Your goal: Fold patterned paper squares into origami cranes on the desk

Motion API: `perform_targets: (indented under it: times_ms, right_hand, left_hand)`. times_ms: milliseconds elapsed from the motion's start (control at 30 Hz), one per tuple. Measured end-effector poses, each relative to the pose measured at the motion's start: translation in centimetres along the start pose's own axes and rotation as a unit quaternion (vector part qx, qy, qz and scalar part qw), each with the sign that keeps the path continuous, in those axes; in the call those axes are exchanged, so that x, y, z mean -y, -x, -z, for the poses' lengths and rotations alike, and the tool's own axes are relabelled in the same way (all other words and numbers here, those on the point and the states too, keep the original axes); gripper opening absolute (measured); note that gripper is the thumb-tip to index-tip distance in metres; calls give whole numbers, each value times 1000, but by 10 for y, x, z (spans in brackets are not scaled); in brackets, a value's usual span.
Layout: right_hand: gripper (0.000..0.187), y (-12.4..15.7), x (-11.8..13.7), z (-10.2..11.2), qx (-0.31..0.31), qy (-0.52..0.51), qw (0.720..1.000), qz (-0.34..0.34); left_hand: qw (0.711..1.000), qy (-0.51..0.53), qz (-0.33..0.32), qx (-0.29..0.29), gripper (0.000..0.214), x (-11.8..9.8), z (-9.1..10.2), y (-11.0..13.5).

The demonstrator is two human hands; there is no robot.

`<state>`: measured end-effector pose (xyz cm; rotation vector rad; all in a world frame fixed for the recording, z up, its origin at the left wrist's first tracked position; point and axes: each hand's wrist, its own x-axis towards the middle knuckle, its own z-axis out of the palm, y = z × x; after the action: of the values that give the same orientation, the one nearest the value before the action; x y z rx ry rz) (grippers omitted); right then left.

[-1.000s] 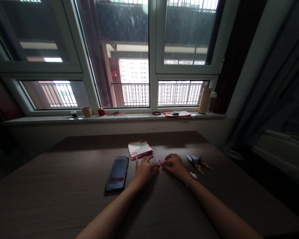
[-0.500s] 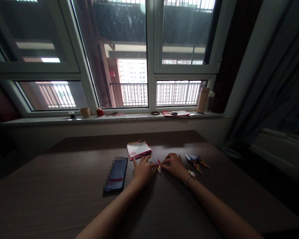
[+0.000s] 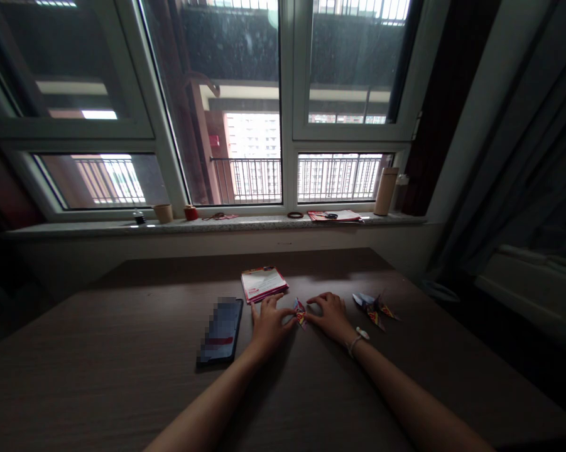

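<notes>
A small folded piece of patterned paper [image 3: 300, 314] lies between my two hands, over the brown table. My left hand [image 3: 269, 325] pinches its left side between thumb and forefinger, the other fingers stretched toward a stack of printed paper sheets [image 3: 262, 282]. On the other side, my right hand [image 3: 330, 319] has its thumb tip at the paper's right edge. Its forefinger is raised apart from the thumb, leaving a gap. Several folded paper pieces [image 3: 374, 309] with pointed ends lie to the right of my right hand.
A phone [image 3: 221, 333] lies left of my left hand on the table [image 3: 122, 376]. Along the windowsill [image 3: 245, 225] stand a paper cup [image 3: 163, 213], a red spool-like item [image 3: 191, 213] and a tan bottle [image 3: 386, 192]. Scissors [image 3: 330, 216] rest on papers there.
My right forefinger has lifted away from the folded paper, and its thumb and forefinger are farther apart. More of the paper's pattern shows. The view has shifted slightly.
</notes>
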<state>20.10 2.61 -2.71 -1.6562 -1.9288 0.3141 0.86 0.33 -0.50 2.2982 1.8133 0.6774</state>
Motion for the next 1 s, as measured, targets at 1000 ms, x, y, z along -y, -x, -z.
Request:
perform_targets:
  times_ms: [1000]
  right_hand:
    - [22,-6,-1,14,-91,-94,991,32]
  left_hand:
    - [1000,16,-7,-2,27,1,-4,0]
